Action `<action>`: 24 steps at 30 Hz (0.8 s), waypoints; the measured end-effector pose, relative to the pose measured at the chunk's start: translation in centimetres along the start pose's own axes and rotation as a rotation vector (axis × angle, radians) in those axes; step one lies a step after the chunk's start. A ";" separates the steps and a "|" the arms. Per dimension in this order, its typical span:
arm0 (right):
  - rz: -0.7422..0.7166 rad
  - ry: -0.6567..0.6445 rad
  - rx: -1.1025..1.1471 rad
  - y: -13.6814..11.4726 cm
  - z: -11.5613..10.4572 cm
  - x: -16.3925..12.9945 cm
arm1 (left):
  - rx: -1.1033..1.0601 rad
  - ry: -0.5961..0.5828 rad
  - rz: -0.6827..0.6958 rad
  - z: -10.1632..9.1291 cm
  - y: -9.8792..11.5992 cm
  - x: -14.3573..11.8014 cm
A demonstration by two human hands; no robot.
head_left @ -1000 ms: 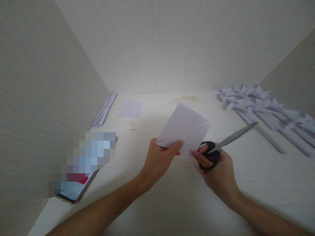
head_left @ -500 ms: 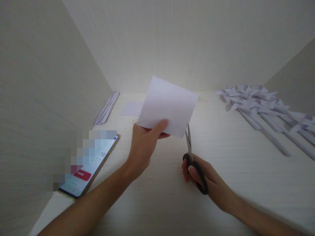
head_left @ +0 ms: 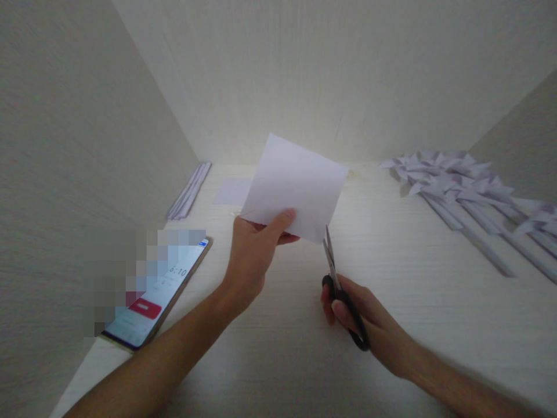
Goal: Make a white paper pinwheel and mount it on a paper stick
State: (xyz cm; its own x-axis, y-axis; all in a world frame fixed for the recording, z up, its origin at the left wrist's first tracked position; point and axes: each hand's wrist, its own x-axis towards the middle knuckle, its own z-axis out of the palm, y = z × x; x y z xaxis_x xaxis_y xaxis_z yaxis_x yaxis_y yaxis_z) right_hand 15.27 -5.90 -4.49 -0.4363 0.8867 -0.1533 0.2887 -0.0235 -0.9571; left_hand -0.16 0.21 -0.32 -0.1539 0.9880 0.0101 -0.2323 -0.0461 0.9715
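Note:
A square sheet of white paper (head_left: pixel 300 180) is raised above the table, tilted toward me. My left hand (head_left: pixel 256 249) pinches its lower edge, thumb on the front and fingers behind. In my right hand (head_left: pixel 354 307) is a pair of scissors (head_left: pixel 331 264) with black handles, its blades slightly parted and pointing up. The blade tips are at the paper's lower right corner; whether they touch it I cannot tell. My fingers in the handle loops are partly hidden.
A phone (head_left: pixel 161 296) with a lit screen lies at the left. Behind it rest folded paper strips (head_left: pixel 190 191) and a flat paper piece (head_left: pixel 231 191). Several paper pinwheels (head_left: pixel 456 180) with rolled paper sticks (head_left: pixel 483 249) are piled at the right. Pale walls enclose the table.
The scissors' tips have shifted slightly left and down, to the paper's lower corner, and the blades have turned a little. The paper and my left hand have barely moved.

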 end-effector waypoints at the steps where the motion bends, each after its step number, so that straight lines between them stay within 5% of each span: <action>1: 0.004 -0.003 -0.007 -0.1 0.0 0.0 | 0.001 -0.002 -0.004 0.0 0.0 0.0; 24: 0.012 -0.030 -0.037 -0.3 0.0 0.0 | -0.029 -0.026 -0.054 0.2 -0.4 -0.3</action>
State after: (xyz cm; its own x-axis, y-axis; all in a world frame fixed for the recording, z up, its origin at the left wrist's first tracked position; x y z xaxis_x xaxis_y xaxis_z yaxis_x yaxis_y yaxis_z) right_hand 15.18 -5.85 -4.21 -0.4578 0.8722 -0.1723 0.3248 -0.0164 -0.9457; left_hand 0.21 0.01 -0.68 -0.1159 0.9926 -0.0360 -0.2671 0.0038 0.9637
